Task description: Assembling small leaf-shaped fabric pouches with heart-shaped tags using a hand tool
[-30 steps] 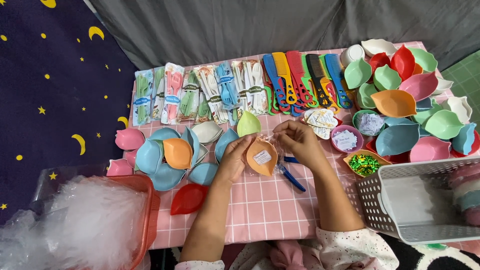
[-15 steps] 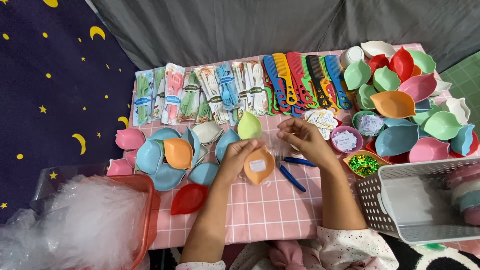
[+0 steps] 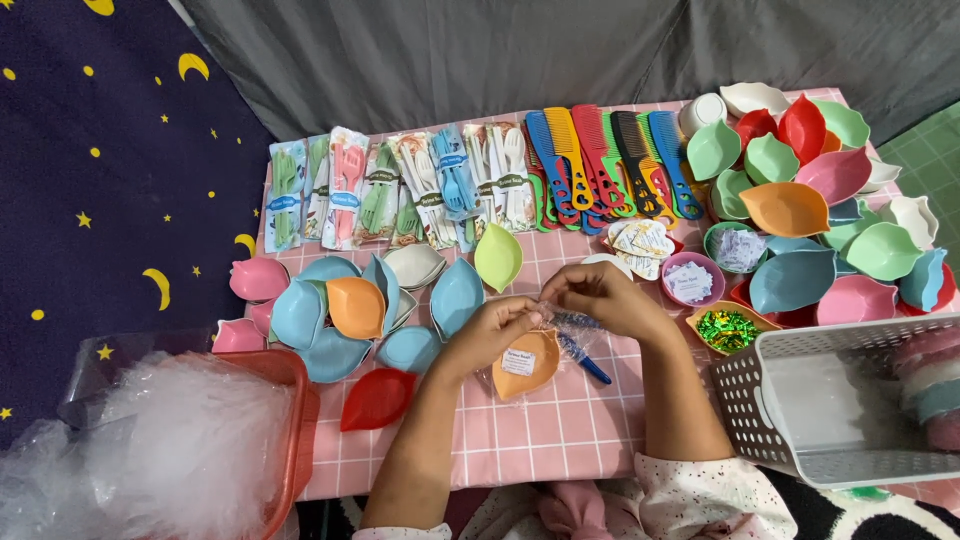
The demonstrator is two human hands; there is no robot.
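An orange leaf-shaped bowl with a small white label lies on the pink checked tablecloth, inside a clear plastic bag. A blue comb sticks out beside it. My left hand and my right hand meet just above the bowl. Both pinch the bag's gathered top between their fingertips. A lime green leaf bowl stands right behind the hands.
Packs of plastic cutlery and coloured combs line the back. Leaf bowls pile up at left and right. A white basket sits front right, a red basket of clear bags front left. Small bowls hold labels and green ties.
The orange bowl has dropped from between my palms to the cloth below them. My fingers have closed together on the bag's top.
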